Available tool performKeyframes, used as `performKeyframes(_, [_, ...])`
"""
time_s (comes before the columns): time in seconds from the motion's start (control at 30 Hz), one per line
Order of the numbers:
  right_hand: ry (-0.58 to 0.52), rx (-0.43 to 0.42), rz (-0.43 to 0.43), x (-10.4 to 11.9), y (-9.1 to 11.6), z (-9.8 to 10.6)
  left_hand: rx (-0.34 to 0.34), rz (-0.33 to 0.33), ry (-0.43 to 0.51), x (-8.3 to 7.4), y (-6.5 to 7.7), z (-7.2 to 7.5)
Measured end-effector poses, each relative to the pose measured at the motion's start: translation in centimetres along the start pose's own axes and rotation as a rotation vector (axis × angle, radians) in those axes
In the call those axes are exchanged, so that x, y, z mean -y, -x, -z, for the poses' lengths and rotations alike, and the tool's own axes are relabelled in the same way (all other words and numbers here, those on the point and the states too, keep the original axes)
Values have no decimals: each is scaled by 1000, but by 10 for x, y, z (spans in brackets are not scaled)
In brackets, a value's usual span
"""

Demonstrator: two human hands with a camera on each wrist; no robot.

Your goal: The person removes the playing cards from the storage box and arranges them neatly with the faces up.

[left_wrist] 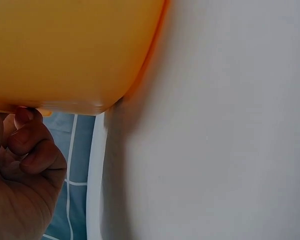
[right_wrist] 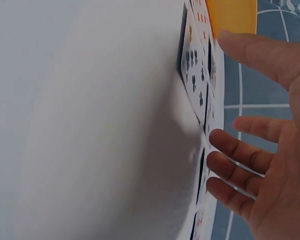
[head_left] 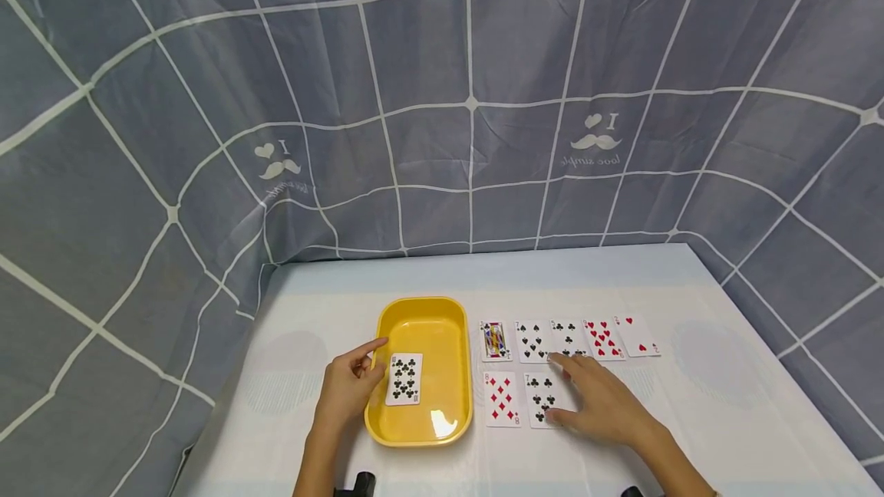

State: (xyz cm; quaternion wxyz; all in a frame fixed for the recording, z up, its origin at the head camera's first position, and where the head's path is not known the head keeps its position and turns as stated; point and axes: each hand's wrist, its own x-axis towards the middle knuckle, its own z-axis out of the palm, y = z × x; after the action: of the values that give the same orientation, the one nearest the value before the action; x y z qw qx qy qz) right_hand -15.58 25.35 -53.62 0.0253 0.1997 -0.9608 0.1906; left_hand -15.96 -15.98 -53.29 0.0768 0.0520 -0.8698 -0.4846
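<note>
My left hand [head_left: 347, 387] pinches the left rim of a yellow plastic tray [head_left: 442, 366], its fingers curled at the edge in the left wrist view. One card, a ten of clubs [head_left: 404, 379], lies face up inside the tray. My right hand [head_left: 602, 399] is spread over the cards on the table, thumb at the right edge of a seven of clubs [head_left: 537, 397]. Its fingertips reach toward the upper row, near a club card [head_left: 568, 336] partly covered by the hand. In the right wrist view nothing sits between thumb and fingers. An eight of diamonds [head_left: 502, 399] lies beside the seven.
The upper row also holds a face card [head_left: 495, 340], a spade card [head_left: 531, 339], a many-pip heart card [head_left: 604, 339] and a two of hearts [head_left: 638, 336]. All lie on a white-covered table [head_left: 725, 405]. A grey grid-patterned curtain [head_left: 428, 144] surrounds its back and sides.
</note>
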Motion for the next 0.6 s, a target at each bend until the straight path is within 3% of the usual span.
performKeyframes(0.27, [-56,-52,8,28,-24,4,9,-11,-13,-2,0,0])
performKeyframes(0.47, [-99,-94,122,65,-57,9,5,9,6,-2,1,0])
performKeyframes(0.6, [-129,-67,198,92,-81,8,9,-2,0,-2,1,-1])
